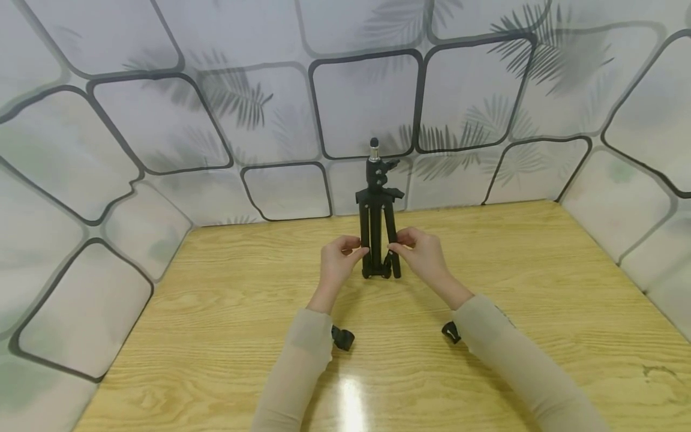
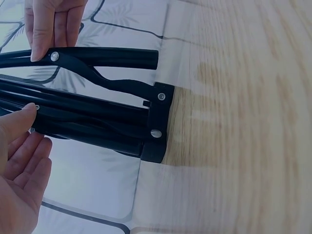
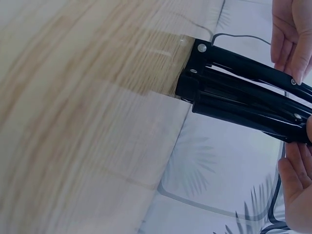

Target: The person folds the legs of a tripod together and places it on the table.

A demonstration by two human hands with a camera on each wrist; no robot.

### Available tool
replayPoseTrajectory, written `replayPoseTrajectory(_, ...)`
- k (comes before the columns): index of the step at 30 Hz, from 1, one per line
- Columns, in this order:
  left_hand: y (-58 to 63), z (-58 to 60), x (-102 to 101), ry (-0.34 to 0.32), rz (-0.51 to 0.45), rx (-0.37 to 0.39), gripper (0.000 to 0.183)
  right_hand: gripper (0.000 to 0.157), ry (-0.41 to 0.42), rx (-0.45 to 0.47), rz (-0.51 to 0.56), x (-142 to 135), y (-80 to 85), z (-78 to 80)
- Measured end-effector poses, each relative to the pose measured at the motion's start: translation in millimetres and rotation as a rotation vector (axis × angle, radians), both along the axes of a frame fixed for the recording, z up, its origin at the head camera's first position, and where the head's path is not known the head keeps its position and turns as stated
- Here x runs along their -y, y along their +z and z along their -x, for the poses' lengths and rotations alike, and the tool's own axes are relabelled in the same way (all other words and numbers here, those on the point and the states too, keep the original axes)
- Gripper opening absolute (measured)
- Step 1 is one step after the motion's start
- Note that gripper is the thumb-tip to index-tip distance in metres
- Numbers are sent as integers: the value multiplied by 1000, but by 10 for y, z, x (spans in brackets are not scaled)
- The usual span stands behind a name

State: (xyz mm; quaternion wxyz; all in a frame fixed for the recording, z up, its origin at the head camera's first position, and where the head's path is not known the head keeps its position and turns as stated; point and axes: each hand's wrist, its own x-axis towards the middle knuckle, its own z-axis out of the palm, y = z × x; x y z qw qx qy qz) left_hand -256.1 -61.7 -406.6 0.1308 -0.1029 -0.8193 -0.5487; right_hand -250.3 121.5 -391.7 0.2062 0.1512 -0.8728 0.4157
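Note:
A black tripod stand (image 1: 375,231) with a silver stud on top is upright on the table, its legs nearly folded together. My left hand (image 1: 336,262) pinches the left leg low down between thumb and fingers. On the other side, my right hand (image 1: 426,257) pinches the right leg, which is angled slightly outward. The left wrist view shows a gap between that right leg (image 2: 122,57) and the centre, with a curved brace (image 2: 114,84) joining it to the bottom bracket (image 2: 158,124). In the right wrist view, my right hand (image 3: 297,190) is partly cut off by the frame edge.
The wood-grain table (image 1: 227,318) extends around the stand. A patterned cloth wall (image 1: 281,120) rises close behind it and along both sides. Black straps (image 1: 343,338) show at both wrists. Light glares off the table near the front.

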Motion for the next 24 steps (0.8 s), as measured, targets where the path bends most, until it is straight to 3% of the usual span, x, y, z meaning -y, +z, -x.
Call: replayPoseTrajectory(24,-3,-1,-3,5,-3,-15,22,20,12,2,69,105,-25,67)
